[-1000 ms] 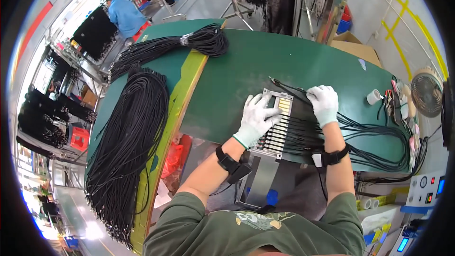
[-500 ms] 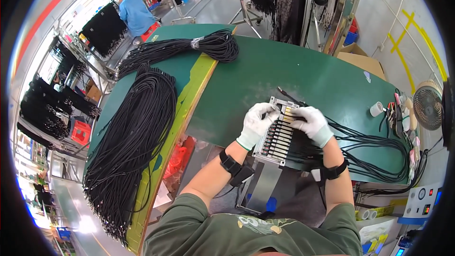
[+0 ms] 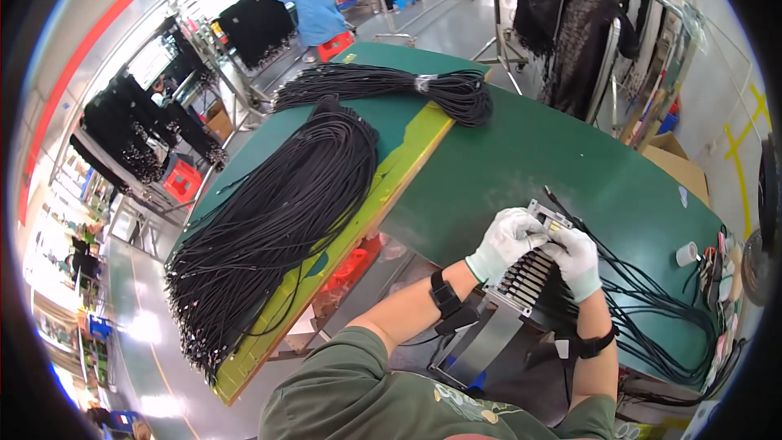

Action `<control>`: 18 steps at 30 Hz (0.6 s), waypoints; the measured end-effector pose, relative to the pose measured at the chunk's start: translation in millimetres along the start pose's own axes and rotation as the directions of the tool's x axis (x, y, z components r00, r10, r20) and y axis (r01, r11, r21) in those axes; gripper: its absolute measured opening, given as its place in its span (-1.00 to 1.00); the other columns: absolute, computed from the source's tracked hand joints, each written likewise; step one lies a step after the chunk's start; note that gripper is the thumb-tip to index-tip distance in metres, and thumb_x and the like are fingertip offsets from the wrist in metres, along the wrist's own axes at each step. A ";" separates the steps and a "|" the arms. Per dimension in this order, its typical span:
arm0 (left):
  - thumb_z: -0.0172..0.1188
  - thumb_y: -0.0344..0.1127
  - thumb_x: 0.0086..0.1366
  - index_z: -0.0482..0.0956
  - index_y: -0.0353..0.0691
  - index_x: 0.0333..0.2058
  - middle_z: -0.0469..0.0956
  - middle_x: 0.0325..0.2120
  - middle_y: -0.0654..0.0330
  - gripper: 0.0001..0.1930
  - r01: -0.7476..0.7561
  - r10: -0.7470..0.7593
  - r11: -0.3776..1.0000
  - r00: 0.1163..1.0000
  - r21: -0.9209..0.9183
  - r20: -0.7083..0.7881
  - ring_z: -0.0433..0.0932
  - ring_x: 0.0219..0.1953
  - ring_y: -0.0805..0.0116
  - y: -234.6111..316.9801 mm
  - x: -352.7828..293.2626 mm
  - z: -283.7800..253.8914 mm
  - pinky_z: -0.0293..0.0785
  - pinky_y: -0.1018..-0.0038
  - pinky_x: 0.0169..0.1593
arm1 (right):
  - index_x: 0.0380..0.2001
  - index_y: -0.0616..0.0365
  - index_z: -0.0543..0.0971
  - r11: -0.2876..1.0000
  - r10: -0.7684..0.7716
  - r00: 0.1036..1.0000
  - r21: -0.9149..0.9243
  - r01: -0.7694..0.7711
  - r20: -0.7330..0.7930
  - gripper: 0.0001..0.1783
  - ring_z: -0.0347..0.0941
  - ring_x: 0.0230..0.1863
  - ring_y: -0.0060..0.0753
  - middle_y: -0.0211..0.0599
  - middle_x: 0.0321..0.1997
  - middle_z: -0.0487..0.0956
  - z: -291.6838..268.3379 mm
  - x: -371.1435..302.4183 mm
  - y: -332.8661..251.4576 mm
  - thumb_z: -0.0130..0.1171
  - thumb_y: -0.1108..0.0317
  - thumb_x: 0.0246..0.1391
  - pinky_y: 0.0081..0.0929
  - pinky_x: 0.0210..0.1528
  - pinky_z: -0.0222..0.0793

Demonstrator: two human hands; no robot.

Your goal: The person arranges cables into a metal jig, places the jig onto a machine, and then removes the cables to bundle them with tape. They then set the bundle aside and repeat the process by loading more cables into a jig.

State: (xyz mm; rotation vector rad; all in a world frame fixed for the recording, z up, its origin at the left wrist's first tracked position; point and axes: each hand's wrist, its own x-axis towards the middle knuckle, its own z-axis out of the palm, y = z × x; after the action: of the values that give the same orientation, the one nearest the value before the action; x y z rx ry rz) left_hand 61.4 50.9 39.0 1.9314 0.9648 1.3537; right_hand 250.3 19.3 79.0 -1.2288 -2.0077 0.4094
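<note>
A metal fixture (image 3: 525, 292) with a row of narrow slots stands at the table's front edge, black cable ends lying side by side in it. Over its far end, my left hand (image 3: 503, 246), in a white glove, has thumb and fingers pinched together. My right hand (image 3: 577, 262), also gloved, is closed close beside it, fingertips nearly meeting the left's. Whatever sits between the fingertips is too small and covered to make out. From the fixture's right side, black cables (image 3: 652, 330) run in a loop over the green table (image 3: 607, 155).
A large heap of black cables (image 3: 277, 195) and a tied cable bundle (image 3: 383, 85) lie at left, near a yellow-green board (image 3: 407, 151). A white cup (image 3: 687, 253) and tools stand at right. Beyond the table, a person in blue (image 3: 314, 8) sits near hanging racks.
The view has swung left, so the table and fixture appear further right. My hands have drawn closer together over the fixture's far end, the right fingers now near the left fingertips.
</note>
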 end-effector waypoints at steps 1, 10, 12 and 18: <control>0.38 -0.39 0.10 0.66 -0.26 -0.38 0.59 -0.41 0.14 -0.87 0.062 -0.065 0.996 0.997 -0.065 -0.040 0.56 -0.29 0.20 -1.7 -2.1 -0.2 0.48 0.34 -0.16 | -0.34 0.19 0.67 1.000 0.015 1.000 -0.025 -0.014 0.021 -0.77 0.53 -0.34 0.04 -0.06 -0.43 0.61 -0.8 -1.1 5.6 0.33 0.32 -0.10 -0.18 -0.26 0.42; 0.41 -0.34 0.03 0.63 -0.25 -0.48 0.59 -0.48 0.11 -0.85 -0.049 0.084 0.945 0.992 0.323 -0.097 0.58 -0.37 0.16 -5.9 8.6 -8.8 0.50 0.30 -0.24 | -0.37 0.14 0.69 0.995 0.074 0.997 -0.068 -0.075 -0.018 -0.80 0.52 -0.33 -0.04 -0.19 -0.42 0.63 -16.2 -13.8 21.2 0.32 0.28 -0.07 -0.19 -0.21 0.42; 0.42 -0.33 0.01 0.65 -0.25 -0.46 0.59 -0.50 0.11 -0.84 -0.017 0.053 0.973 0.987 0.230 -0.150 0.58 -0.41 0.17 -10.9 10.4 -10.3 0.50 0.31 -0.27 | -0.37 0.07 0.70 0.984 0.031 0.999 -0.179 -0.025 0.033 -0.81 0.51 -0.31 -0.08 -0.24 -0.40 0.63 -5.4 -9.6 29.6 0.29 0.24 -0.04 -0.17 -0.20 0.41; 0.35 -0.30 0.17 0.69 -0.24 -0.30 0.65 -0.34 0.10 -0.83 0.115 -0.096 0.961 0.992 0.251 -0.085 0.61 -0.23 0.16 -16.7 9.4 -18.4 0.51 0.33 -0.08 | -0.45 -0.01 0.67 0.945 0.066 0.998 -0.320 -0.065 -0.008 -0.89 0.49 -0.25 -0.14 -0.32 -0.44 0.60 -9.7 -2.7 37.7 0.29 0.24 -0.04 -0.23 -0.16 0.37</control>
State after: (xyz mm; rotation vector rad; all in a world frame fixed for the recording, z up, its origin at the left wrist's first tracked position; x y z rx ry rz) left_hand 42.2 69.1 36.4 1.9947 1.3148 1.2969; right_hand 281.8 34.5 61.8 -1.4950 -2.0966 0.1163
